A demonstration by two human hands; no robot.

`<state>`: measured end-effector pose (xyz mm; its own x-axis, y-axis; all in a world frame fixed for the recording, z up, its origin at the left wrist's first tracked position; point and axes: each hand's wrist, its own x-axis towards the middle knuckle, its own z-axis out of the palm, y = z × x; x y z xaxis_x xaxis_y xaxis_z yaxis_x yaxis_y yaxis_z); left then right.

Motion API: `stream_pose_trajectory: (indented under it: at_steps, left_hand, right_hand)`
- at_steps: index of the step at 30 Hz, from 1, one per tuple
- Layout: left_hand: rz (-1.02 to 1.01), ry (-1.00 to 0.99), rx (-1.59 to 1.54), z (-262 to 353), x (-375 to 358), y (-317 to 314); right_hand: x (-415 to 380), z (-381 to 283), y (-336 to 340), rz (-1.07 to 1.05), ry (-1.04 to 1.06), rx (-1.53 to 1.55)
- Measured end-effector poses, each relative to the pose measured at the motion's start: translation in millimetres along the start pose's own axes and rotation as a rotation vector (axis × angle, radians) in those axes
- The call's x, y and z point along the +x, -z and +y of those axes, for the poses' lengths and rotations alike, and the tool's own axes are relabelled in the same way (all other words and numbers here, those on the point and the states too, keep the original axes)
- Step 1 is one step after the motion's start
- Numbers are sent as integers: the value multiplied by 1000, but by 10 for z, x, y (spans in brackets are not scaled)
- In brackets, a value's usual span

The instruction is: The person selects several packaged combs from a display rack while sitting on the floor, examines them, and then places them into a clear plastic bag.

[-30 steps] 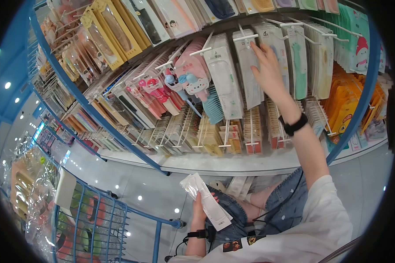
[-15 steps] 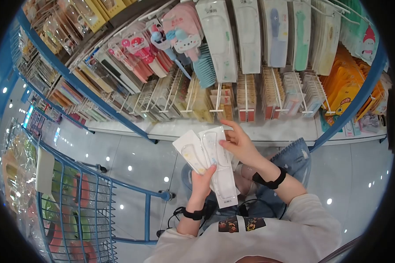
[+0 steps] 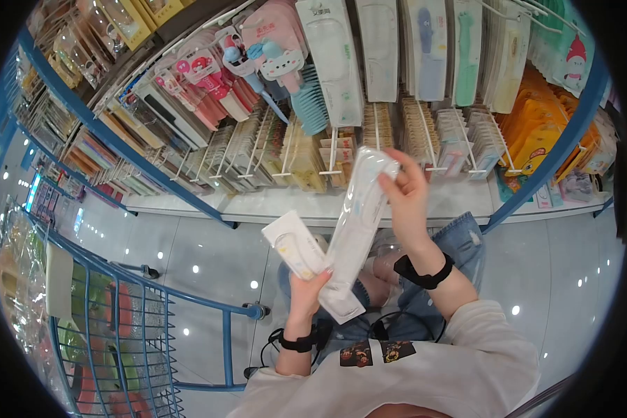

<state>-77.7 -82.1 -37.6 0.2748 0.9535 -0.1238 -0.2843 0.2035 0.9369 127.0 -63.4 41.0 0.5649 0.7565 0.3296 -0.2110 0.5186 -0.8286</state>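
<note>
My right hand [image 3: 408, 198] pinches the top end of a long white blister pack [image 3: 357, 219], which stands tilted in front of the shelf. Its clear plastic shines, and I cannot tell what is inside. Down at its lower end, my left hand [image 3: 306, 294] is closed on a second white blister pack [image 3: 292, 244] with small yellow and blue marks, fanned out to the left. The thumb of that hand lies right at the long pack's lower part. Another white pack end [image 3: 345, 310] sticks out below the left fingers. Both wrists wear black bands.
Ahead, hooks carry combs [image 3: 310, 104] and several long blister packs [image 3: 329, 66]. Orange packs [image 3: 533, 132] hang at the right. A white bottom shelf [image 3: 285, 205] runs under them, framed by a blue post [image 3: 550, 171]. The blue wire cart [image 3: 111, 327] with wrapped goods stands on my left.
My right hand has moved up and right, lifting the long pack away from the others. The left hand stays low with its pack. The view has shifted slightly.
</note>
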Motion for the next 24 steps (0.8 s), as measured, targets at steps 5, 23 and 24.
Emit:
stream_pose_trajectory:
  at_steps: [5,23,24]
  left_hand:
    - [-40,-31,-113,30,-38,169]
    - [256,-288,108,306,91,36]
    - [264,-321,44,236,115,93]
  right_hand:
    - [6,41,258,187,26,37]
    - [-569,78,-106,-950,-55,-796]
    - [-579,105,-91,-926,36,-788]
